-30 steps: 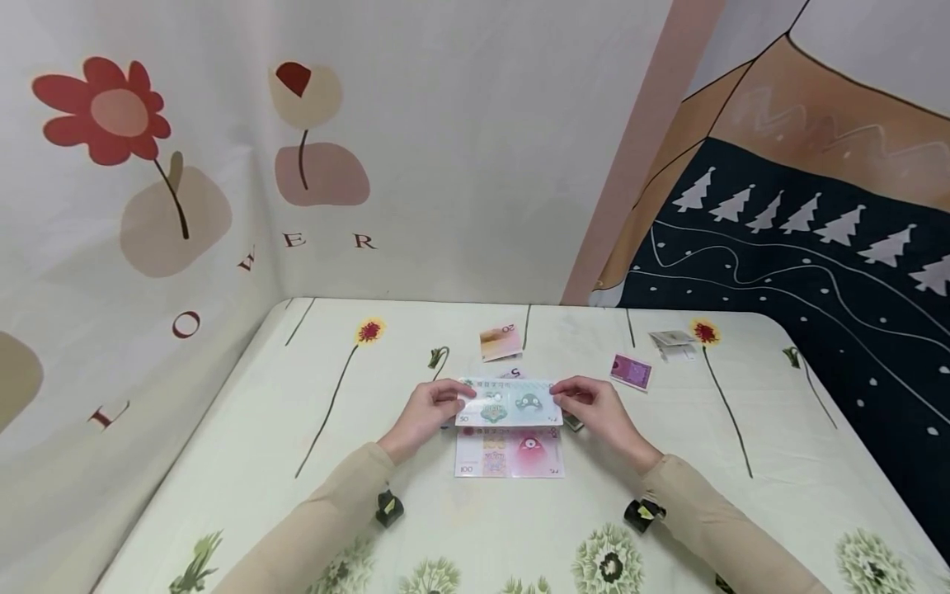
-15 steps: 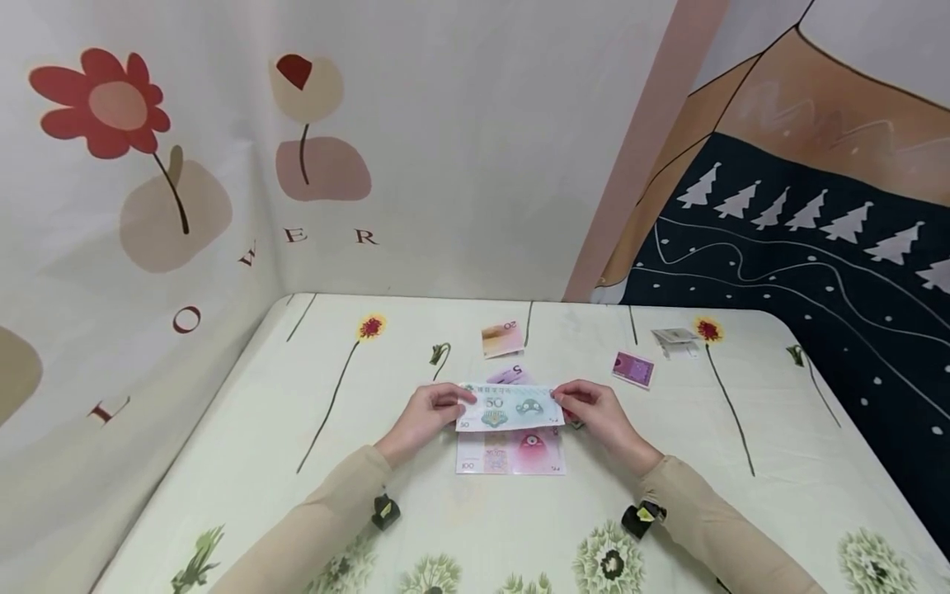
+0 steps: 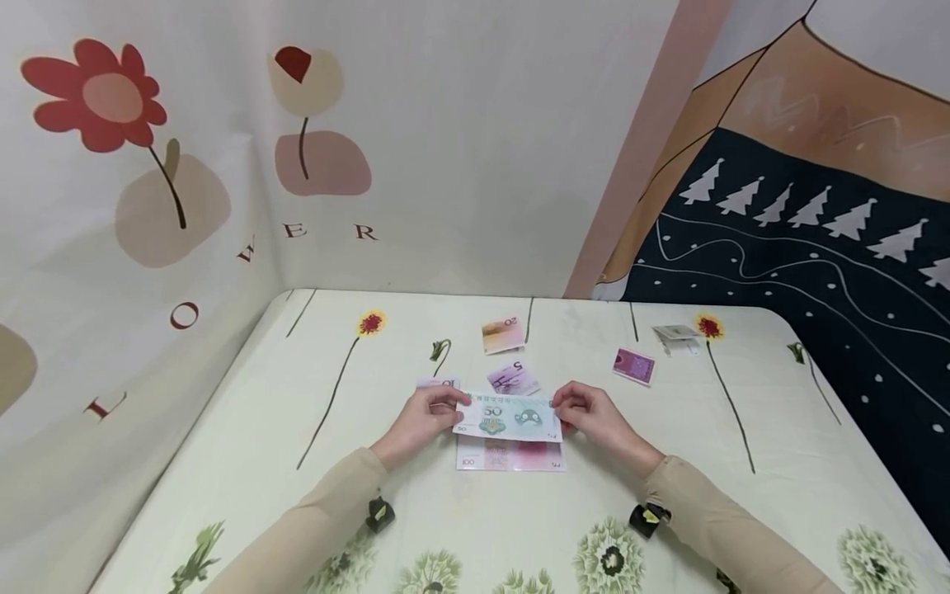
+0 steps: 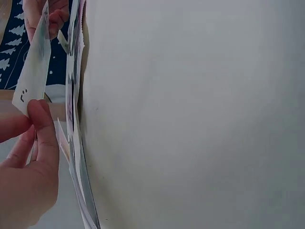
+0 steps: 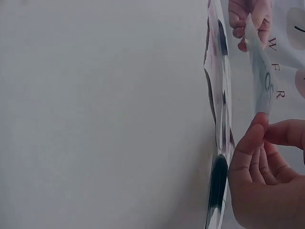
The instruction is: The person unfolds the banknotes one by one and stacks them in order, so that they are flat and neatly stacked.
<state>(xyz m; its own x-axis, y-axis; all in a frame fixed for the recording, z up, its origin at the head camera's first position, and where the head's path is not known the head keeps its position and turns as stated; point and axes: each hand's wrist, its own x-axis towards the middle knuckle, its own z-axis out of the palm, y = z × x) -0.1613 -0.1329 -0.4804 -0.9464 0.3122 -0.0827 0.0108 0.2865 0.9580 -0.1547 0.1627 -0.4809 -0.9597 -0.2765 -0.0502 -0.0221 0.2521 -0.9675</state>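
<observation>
Both hands pinch a pale green 50 banknote with a cartoon figure on it. My left hand holds its left edge between thumb and fingers, and my right hand holds the right edge. Wrist views show the note raised off the table, stretched between the hands. Below it in the head view lies a pink 100 banknote, its upper part covered by the 50. Just beyond are a purple 5 banknote and a 10 banknote, partly hidden by the left hand.
Farther back on the flowered tablecloth stands a folded orange 20 banknote. To the right lie a small purple banknote and a folded grey banknote. A printed curtain rises behind the table.
Both hands have drawn the 50 banknote a little toward the body. It covers more of the 100 banknote, while the 5 and 10 banknotes behind it have come into view.
</observation>
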